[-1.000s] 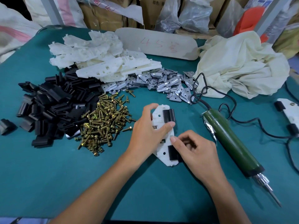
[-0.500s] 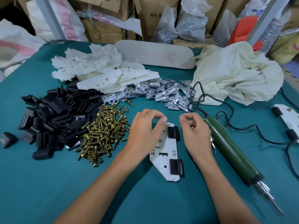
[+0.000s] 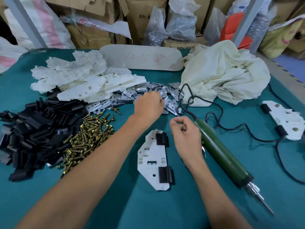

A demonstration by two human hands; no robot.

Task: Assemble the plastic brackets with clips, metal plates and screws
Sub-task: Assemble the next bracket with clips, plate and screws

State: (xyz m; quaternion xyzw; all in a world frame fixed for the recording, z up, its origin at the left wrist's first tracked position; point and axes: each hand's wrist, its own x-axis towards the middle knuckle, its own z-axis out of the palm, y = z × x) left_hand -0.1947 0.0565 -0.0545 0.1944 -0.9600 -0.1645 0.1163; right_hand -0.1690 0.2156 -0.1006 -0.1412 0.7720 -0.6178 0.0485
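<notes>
A pale oblong board (image 3: 115, 57) lies at twelve o'clock on the table (image 3: 148, 212). Red handwriting on it reads "45", followed by one red character too loosely drawn to make out. Behind it, also at twelve o'clock, a cardboard box (image 3: 138, 22) carries small dark printed characters, too small to read. At one o'clock, a lower carton (image 3: 181, 44) shows dark capital letters, cut off and unclear.

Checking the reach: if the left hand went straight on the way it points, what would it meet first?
Probably the metal plates. The left hand has its fingertips right at that pile, though contact is unclear.
</notes>
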